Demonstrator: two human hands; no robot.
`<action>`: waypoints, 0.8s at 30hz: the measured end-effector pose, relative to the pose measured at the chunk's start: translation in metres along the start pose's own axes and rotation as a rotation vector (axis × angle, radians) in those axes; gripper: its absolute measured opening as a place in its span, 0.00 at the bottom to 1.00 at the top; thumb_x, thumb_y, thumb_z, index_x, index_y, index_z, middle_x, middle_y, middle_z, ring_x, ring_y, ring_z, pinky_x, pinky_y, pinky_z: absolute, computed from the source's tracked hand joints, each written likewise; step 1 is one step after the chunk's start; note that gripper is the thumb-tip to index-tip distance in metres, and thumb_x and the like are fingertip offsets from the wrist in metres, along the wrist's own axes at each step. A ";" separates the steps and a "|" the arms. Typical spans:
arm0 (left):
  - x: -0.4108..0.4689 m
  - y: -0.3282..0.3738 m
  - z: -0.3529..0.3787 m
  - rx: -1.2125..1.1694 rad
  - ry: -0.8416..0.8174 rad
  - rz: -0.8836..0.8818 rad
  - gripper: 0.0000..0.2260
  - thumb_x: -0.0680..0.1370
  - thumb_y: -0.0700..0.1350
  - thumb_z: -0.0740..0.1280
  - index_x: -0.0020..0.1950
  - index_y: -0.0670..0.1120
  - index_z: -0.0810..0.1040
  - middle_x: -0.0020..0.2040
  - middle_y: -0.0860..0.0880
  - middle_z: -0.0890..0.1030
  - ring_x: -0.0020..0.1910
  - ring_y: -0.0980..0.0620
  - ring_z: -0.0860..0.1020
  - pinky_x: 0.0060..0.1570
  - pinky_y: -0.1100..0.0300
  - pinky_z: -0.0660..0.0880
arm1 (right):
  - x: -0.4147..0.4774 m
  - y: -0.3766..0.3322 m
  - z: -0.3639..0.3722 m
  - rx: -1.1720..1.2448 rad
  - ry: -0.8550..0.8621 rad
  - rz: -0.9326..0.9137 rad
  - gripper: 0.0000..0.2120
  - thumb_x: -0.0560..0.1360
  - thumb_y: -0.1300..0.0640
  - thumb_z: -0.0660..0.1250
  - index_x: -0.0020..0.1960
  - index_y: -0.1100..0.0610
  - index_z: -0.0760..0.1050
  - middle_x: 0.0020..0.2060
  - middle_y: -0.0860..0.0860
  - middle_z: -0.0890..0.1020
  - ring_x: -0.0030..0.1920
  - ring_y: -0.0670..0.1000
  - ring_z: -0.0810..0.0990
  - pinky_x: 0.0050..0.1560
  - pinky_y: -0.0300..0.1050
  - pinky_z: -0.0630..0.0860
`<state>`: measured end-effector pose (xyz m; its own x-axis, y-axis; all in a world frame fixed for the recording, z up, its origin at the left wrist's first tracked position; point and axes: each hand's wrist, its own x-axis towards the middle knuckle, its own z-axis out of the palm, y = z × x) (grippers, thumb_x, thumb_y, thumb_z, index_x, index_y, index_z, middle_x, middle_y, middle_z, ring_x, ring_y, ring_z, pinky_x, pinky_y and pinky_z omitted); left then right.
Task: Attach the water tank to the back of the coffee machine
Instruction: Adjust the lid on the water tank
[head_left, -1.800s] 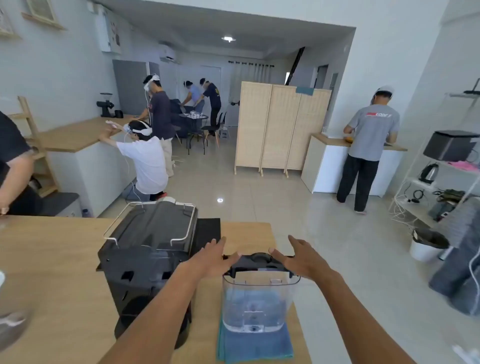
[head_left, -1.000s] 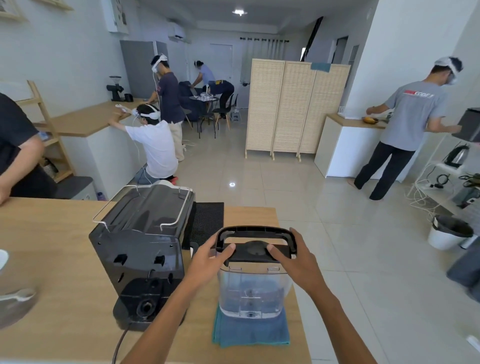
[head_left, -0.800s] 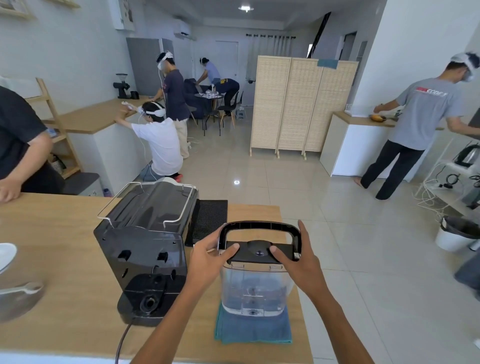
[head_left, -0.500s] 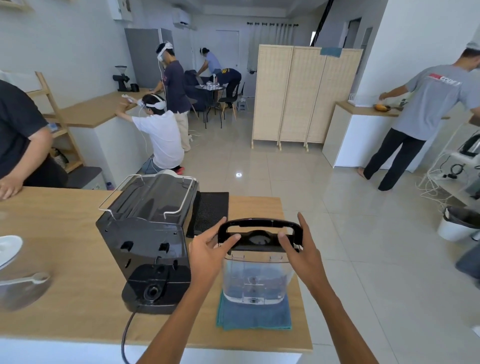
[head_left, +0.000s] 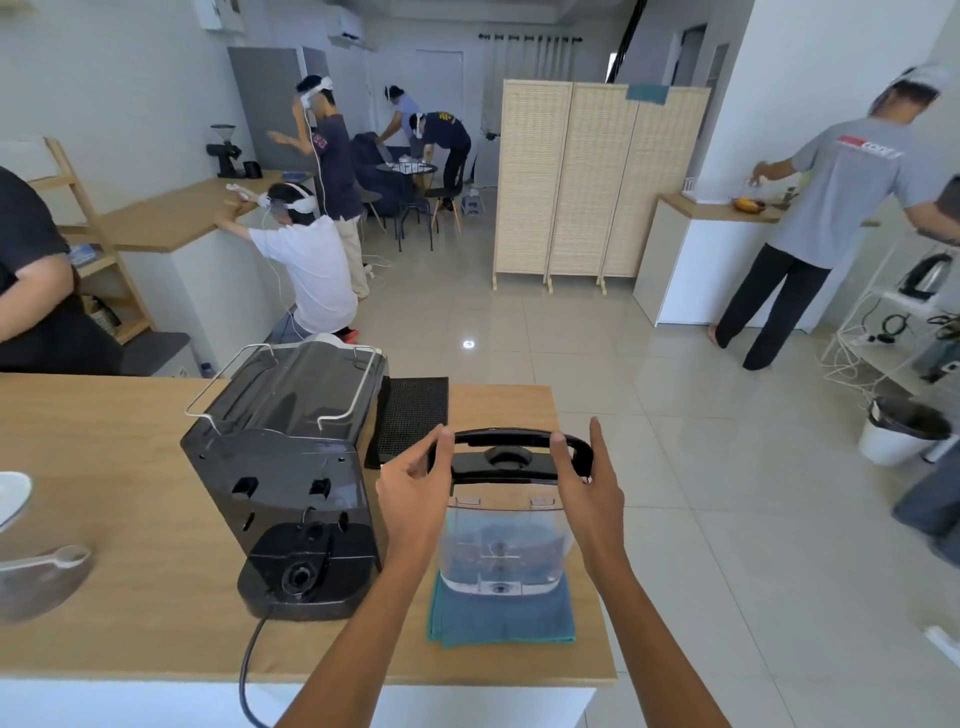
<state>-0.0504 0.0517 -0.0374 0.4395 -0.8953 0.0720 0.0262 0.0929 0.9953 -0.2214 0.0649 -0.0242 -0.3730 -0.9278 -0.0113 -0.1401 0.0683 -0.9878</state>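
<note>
The black coffee machine (head_left: 280, 467) stands on the wooden counter (head_left: 130, 519) with its back towards me; the rear base socket is bare. To its right the clear water tank (head_left: 501, 551) rests upright on a folded blue cloth (head_left: 498, 621). Its black carry handle (head_left: 504, 439) is raised above the lid. My left hand (head_left: 410, 493) pinches the handle's left end. On the other end my right hand (head_left: 592, 493) has a finger on top and the thumb behind. A gap of about a hand's width separates tank and machine.
A black mat (head_left: 415, 410) lies behind the machine. The power cord (head_left: 247, 670) hangs over the front edge. A plate with a spoon (head_left: 41, 561) sits at the far left, near a person's arm (head_left: 36, 291). The counter's right edge is just beyond the tank.
My hands moved from the lid's sides to the handle, which swung from flat to upright. The tank stayed on the cloth. My head rose and tilted down.
</note>
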 end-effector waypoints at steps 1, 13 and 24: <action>0.001 0.000 0.001 0.006 -0.001 -0.008 0.16 0.75 0.60 0.72 0.59 0.56 0.85 0.37 0.50 0.87 0.37 0.51 0.77 0.43 0.60 0.78 | 0.001 -0.001 0.000 0.006 0.017 0.004 0.36 0.73 0.33 0.64 0.77 0.37 0.56 0.68 0.48 0.75 0.69 0.53 0.71 0.67 0.49 0.67; 0.001 -0.001 0.005 0.117 -0.258 -0.053 0.21 0.83 0.55 0.61 0.76 0.58 0.69 0.47 0.64 0.78 0.43 0.77 0.75 0.52 0.68 0.69 | 0.003 0.007 -0.008 0.043 -0.030 -0.029 0.35 0.74 0.35 0.64 0.77 0.37 0.55 0.74 0.47 0.67 0.73 0.53 0.66 0.69 0.51 0.64; -0.018 -0.020 -0.008 0.175 -0.423 -0.032 0.28 0.84 0.52 0.57 0.82 0.60 0.48 0.77 0.64 0.53 0.73 0.64 0.51 0.70 0.61 0.51 | 0.001 0.052 -0.028 -0.182 -0.275 -0.147 0.40 0.73 0.39 0.59 0.78 0.40 0.40 0.72 0.40 0.65 0.74 0.57 0.67 0.69 0.52 0.66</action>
<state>-0.0516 0.0695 -0.0596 0.0352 -0.9991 0.0244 -0.1339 0.0195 0.9908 -0.2548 0.0781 -0.0715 -0.0795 -0.9949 0.0628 -0.3437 -0.0318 -0.9385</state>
